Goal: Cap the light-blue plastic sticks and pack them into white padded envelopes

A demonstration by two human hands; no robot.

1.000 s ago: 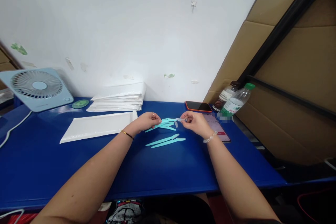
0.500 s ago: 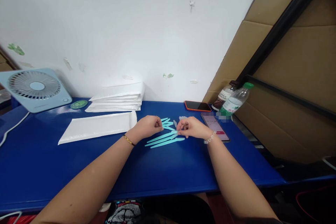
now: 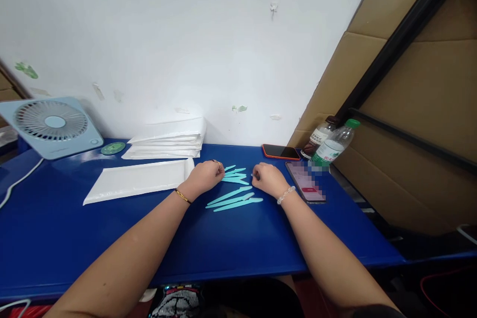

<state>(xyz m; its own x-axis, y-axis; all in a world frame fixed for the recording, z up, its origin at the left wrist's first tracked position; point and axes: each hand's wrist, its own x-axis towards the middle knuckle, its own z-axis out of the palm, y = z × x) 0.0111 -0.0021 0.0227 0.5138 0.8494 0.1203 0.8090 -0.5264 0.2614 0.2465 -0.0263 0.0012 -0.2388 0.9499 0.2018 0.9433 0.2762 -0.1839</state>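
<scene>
Three slim turquoise sticks with narrow tips, like small razors [image 3: 233, 200], lie side by side on the blue table. Behind them several more turquoise pieces [image 3: 236, 177] lie fanned out. My left hand [image 3: 209, 175] is closed at the left ends of that rear group, its fingertips pinched on a turquoise piece. To the right of the group, my right hand [image 3: 266, 179] has its fingers curled together, with a small pale bit showing at the fingertips; what it grips is mostly hidden.
A white padded envelope [image 3: 137, 180] lies left of my left hand, with a stack of envelopes [image 3: 166, 139] behind it. A blue fan [image 3: 54, 126] stands far left. Two phones [image 3: 281, 151] and two bottles [image 3: 330, 146] are at the right.
The right hand has moved back from the front sticks to beside the rear group, covering the pale pieces there. My left hand has shifted slightly left. A third front stick now shows its whole end.
</scene>
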